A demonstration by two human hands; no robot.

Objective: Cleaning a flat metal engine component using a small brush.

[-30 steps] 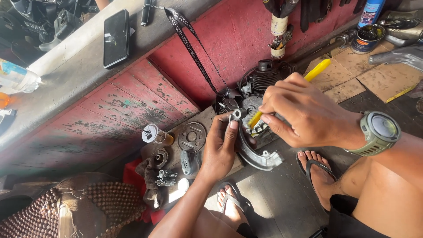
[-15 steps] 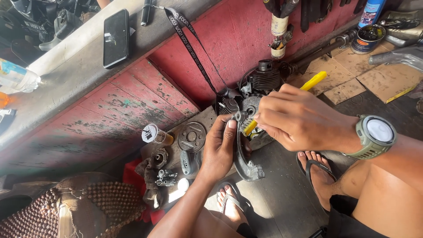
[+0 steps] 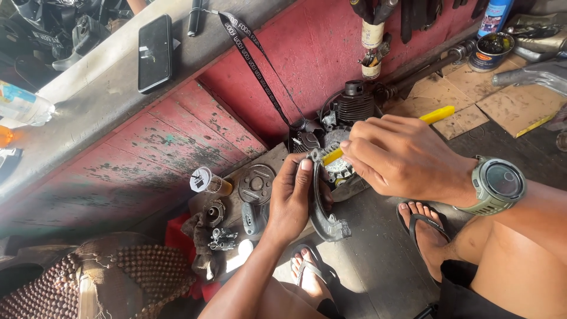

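My left hand (image 3: 293,198) grips a grey curved metal engine part (image 3: 322,215) and holds it on edge over a small wooden block. My right hand (image 3: 401,156), with a green watch (image 3: 495,184) on its wrist, is closed around a yellow-handled tool (image 3: 436,114). The tool's tip meets the top of the metal part near my left thumb. Behind the part lie a round engine piece and a black finned cylinder (image 3: 353,106).
A round metal disc (image 3: 256,184), a small capped bottle (image 3: 208,182) and several dirty small parts (image 3: 220,238) lie left of my hand. A phone (image 3: 155,52) and a lanyard (image 3: 254,59) rest on the grey ledge above the red wall. Cardboard (image 3: 502,103) and cans lie at right.
My left hand has turned the metal part up on edge. My right hand has shifted up and right with the yellow tool, still pressing its tip to the part.
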